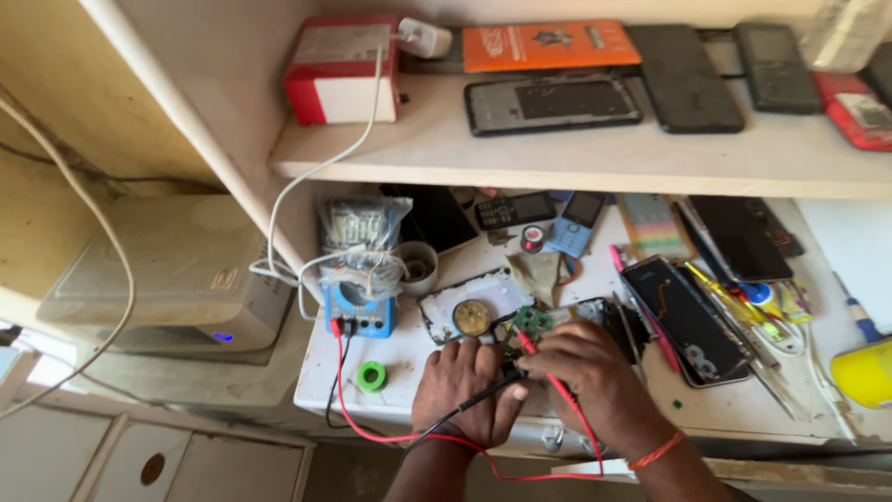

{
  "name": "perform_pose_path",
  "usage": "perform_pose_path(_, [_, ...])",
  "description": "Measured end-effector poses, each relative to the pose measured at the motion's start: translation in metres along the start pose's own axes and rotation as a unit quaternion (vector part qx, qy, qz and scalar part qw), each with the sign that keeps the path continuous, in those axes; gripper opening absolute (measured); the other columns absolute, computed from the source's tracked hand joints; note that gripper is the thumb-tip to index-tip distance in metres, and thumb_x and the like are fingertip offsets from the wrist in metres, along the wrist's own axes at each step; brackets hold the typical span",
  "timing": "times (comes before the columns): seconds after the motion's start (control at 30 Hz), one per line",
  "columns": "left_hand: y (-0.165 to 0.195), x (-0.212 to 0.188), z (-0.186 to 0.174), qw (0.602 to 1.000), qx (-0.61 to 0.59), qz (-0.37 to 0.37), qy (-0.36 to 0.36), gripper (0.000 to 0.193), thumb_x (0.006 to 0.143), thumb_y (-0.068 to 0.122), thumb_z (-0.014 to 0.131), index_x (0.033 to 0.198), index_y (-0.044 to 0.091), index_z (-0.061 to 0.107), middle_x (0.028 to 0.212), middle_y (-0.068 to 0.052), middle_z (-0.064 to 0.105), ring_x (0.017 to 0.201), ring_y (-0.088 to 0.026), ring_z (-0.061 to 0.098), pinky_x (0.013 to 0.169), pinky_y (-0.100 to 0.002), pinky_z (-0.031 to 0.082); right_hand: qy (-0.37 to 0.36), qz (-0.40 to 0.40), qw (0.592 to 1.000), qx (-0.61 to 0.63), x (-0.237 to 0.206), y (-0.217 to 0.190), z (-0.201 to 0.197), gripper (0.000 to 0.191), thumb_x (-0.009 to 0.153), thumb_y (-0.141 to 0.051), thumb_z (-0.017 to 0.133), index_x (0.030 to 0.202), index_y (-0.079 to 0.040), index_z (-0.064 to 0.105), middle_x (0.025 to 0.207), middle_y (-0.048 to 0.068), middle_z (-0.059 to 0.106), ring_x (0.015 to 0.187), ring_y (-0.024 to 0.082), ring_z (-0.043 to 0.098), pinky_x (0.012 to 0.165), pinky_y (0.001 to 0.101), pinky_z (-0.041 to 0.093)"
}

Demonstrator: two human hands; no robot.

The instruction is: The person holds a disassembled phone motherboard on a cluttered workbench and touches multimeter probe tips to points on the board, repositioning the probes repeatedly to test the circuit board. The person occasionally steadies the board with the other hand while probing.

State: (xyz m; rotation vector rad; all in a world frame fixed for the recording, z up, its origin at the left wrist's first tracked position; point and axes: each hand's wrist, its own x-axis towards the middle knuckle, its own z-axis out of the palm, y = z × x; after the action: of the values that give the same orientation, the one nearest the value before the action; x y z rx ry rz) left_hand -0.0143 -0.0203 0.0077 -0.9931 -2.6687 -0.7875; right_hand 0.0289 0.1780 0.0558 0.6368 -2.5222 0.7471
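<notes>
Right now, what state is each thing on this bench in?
Left hand: holding the black probe.
Right hand: holding the red probe on the green circuit board.
Blue meter: leads plugged in.
Phone: back removed.
White charger: plugged into the red box.

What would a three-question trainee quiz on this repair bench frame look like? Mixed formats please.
1. True or false: the left hand holds the red probe.
2. Multiple choice: where is the blue multimeter? A) on the upper shelf B) on the bench, left of the hands C) under the yellow object at the right edge
3. Fill in: the probe tips meet on a small ____ circuit board.

Key
1. False: the left hand holds the black probe; the right hand holds the red probe.
2. B
3. green
</notes>
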Motion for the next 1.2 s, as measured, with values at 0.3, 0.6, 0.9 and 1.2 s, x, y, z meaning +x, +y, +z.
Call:
perform_pose_path(0.3, [0.001, -0.001, -0.005, 1.000, -0.016, -0.002, -0.011, 0.042, 0.097, 0.048, 0.050, 0.105, 0.008, 0.058, 0.100, -0.018, 0.058, 0.094, -0.039, 0.057, 0.082, -0.052, 0.044, 0.097, 0.085, 0.990, -0.063, -0.012, -0.025, 0.000, 0.044, 0.077, -0.013, 0.077, 0.119, -0.003, 0.068, 0.115, 0.016, 0.071, 0.111, 0.035, 0.064, 0.100, 0.0446, 0.048])
perform_pose_path(0.6, [0.003, -0.001, -0.001, 1.000, -0.013, -0.003, 0.003, 0.039, 0.096, 0.047, 0.053, 0.104, 0.009, 0.058, 0.099, -0.017, 0.059, 0.093, -0.039, 0.058, 0.080, -0.053, 0.045, 0.093, 0.116, 0.987, -0.053, -0.009, 0.000, 0.013, 0.044, 0.078, -0.008, 0.072, 0.120, -0.002, 0.066, 0.117, 0.018, 0.070, 0.115, 0.036, 0.064, 0.101, 0.0431, 0.050])
perform_pose_path(0.9, [0.006, 0.003, 0.008, 1.000, -0.003, -0.001, 0.006, 0.038, 0.091, 0.044, 0.059, 0.106, 0.009, 0.058, 0.098, -0.016, 0.059, 0.092, -0.039, 0.058, 0.079, -0.052, 0.045, 0.119, 0.125, 0.985, -0.020, -0.016, 0.017, 0.014, 0.045, 0.073, -0.003, 0.068, 0.118, -0.003, 0.068, 0.115, 0.017, 0.070, 0.112, 0.035, 0.065, 0.097, 0.0428, 0.052])
perform_pose_path(1.2, [0.017, 0.004, 0.008, 1.000, 0.028, 0.011, -0.006, 0.037, 0.086, 0.042, 0.062, 0.100, 0.008, 0.058, 0.098, -0.016, 0.058, 0.091, -0.038, 0.058, 0.077, -0.051, 0.045, 0.168, 0.074, 0.982, -0.043, -0.026, 0.019, 0.006, 0.035, 0.080, -0.005, 0.071, 0.115, -0.006, 0.070, 0.110, 0.012, 0.072, 0.108, 0.032, 0.065, 0.097, 0.0433, 0.051])
